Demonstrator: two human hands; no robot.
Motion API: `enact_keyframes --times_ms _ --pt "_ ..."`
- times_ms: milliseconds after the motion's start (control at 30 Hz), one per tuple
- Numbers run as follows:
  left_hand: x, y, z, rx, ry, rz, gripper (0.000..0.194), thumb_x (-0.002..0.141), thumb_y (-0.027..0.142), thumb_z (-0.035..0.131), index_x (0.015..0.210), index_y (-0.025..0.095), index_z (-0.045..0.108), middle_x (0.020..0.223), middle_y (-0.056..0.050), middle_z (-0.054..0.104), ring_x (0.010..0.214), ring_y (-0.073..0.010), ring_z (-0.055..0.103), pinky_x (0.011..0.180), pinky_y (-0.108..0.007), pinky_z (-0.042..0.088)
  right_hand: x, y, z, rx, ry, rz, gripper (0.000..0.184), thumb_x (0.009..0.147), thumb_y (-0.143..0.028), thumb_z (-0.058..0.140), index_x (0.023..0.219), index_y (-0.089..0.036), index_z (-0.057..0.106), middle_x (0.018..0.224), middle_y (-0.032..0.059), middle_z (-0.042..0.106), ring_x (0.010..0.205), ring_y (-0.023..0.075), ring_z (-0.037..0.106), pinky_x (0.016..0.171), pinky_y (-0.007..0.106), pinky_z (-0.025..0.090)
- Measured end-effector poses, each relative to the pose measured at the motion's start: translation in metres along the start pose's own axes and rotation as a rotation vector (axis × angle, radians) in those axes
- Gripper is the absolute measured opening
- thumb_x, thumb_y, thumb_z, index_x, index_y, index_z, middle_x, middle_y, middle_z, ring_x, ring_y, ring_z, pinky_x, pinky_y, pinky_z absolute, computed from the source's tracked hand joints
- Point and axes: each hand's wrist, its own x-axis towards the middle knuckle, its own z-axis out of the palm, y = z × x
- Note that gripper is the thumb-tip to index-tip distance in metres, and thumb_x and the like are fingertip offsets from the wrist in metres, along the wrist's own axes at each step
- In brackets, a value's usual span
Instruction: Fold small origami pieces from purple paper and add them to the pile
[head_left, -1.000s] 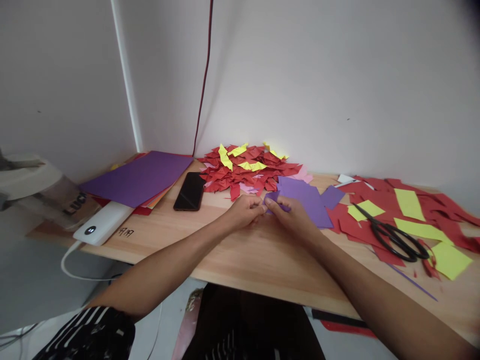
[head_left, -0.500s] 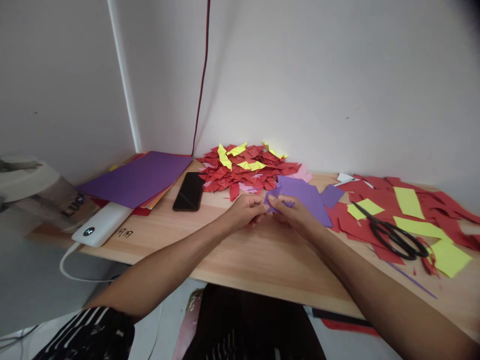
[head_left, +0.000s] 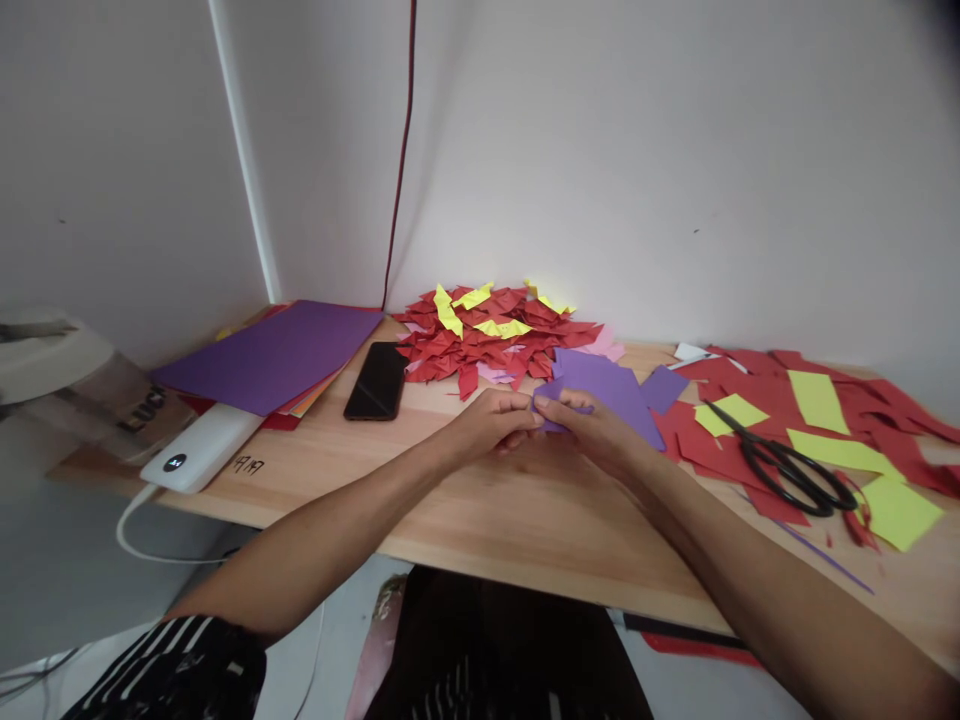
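Between my two hands, above the wooden tabletop, is a small piece of purple paper, mostly covered by my fingers. My left hand is closed, pinching the paper's left side. Thumb on top, my right hand grips the right side, its fingertips close to the left ones. Larger purple sheets lie flat just behind my right hand, with a small purple square beside them. A heap of folded red paper pieces, with several yellow ones on top, sits against the wall.
Black scissors lie on red and yellow paper at the right. Left of my hands are a black phone, a white power bank with a cable, and a large purple sheet on stacked paper. A transparent container stands far left.
My fingers have shifted slightly around the small purple paper, and less of it shows between them. The hands stay in nearly the same place; the view has moved a little.
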Motion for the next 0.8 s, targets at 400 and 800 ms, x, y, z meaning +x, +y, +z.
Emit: enact_keyframes --times_ms 400,800 --pt "0.002 -0.006 -0.001 0.169 0.051 0.022 0.027 0.08 0.034 0.058 0.061 0.016 0.049 0.043 0.007 0.043 0.035 -0.0047 0.037 0.039 -0.018 0.025 0.006 -0.006 -0.003 -0.316 -0.047 -0.217 0.046 0.088 -0.058 0.046 0.067 -0.018 0.056 0.066 0.0005 0.053 0.062 0.0128 0.047 0.059 0.026 0.037" --pt "0.004 -0.002 0.0 -0.004 0.118 0.016 0.032 0.076 0.042 0.066 0.066 0.013 0.055 0.056 0.001 0.057 0.042 -0.0053 0.047 0.04 -0.017 0.031 0.003 -0.008 -0.001 -0.22 0.238 -0.089 0.045 0.085 -0.062 0.05 0.067 -0.021 0.046 0.057 -0.0034 0.047 0.051 0.0105 0.04 0.05 0.026 0.032"
